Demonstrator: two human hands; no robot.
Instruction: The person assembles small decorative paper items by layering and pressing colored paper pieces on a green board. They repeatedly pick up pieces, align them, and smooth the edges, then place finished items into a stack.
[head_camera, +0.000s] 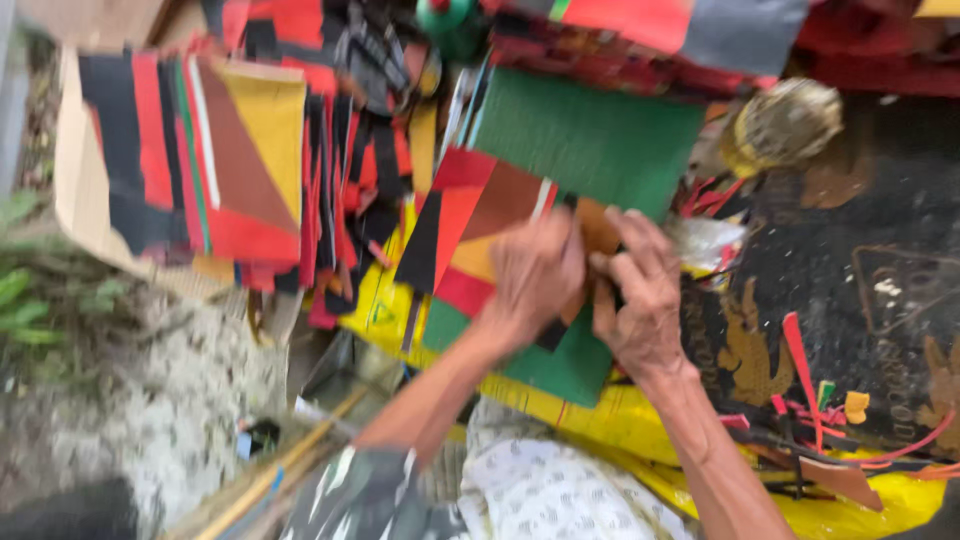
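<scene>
A: While fingers are pinched narrow, a brown fabric scrap is held between left hand and right hand; blur noted.
B: Scrap position?
A: At 12 o'clock of both hands, over the green patchwork piece.
B: Advice?
A: Edges should be kept aligned, grip kept close to the seam. Striped panel is seen at 10 o'clock, yellow sheet at 6.
</scene>
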